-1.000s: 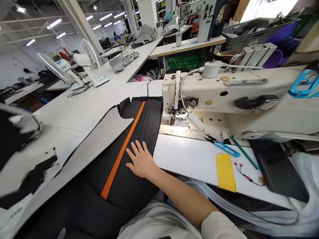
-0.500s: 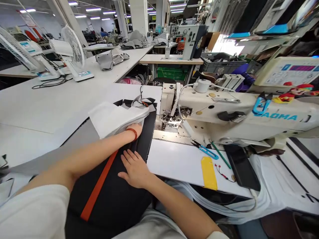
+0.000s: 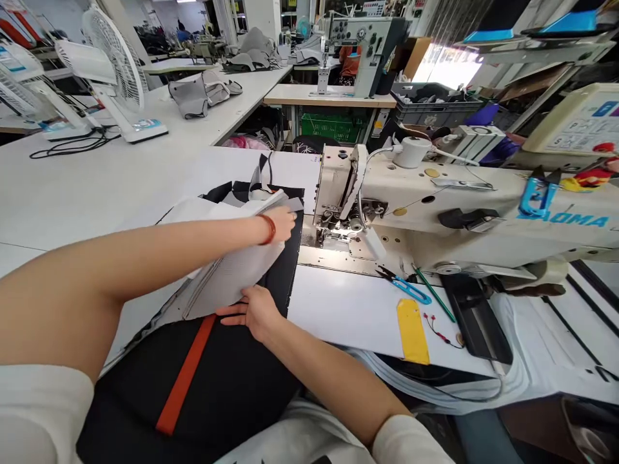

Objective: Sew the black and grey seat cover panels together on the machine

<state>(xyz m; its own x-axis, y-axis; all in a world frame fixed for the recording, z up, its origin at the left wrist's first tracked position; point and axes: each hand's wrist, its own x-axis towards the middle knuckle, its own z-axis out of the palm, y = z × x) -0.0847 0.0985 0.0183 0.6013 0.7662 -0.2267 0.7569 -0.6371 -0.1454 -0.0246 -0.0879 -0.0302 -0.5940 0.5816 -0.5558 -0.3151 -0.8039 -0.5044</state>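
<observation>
A black fabric panel [image 3: 232, 386] with an orange stripe [image 3: 186, 374] lies on the table in front of a cream sewing machine [image 3: 435, 200]. A light grey fabric piece [image 3: 232, 277] lies on top of it. My left hand [image 3: 283, 222], with an orange band on its wrist, pinches the grey piece's far edge close to the machine's needle area [image 3: 338, 222]. Near the table edge my right hand [image 3: 251, 310] grips the grey piece's near edge, its fingers partly tucked under the cloth.
Blue thread snips [image 3: 409, 290], a green pencil [image 3: 435, 293] and a yellow tag [image 3: 412, 330] lie on the machine table right of the cloth. A dark phone-like slab [image 3: 478, 316] sits further right. Desk fans [image 3: 113, 77] stand at the back left, another machine [image 3: 367, 45] behind.
The grey piece has been spread flatter over the black panel. My left hand moved to its far edge by the needle, and my right hand went from lying flat to gripping the near edge.
</observation>
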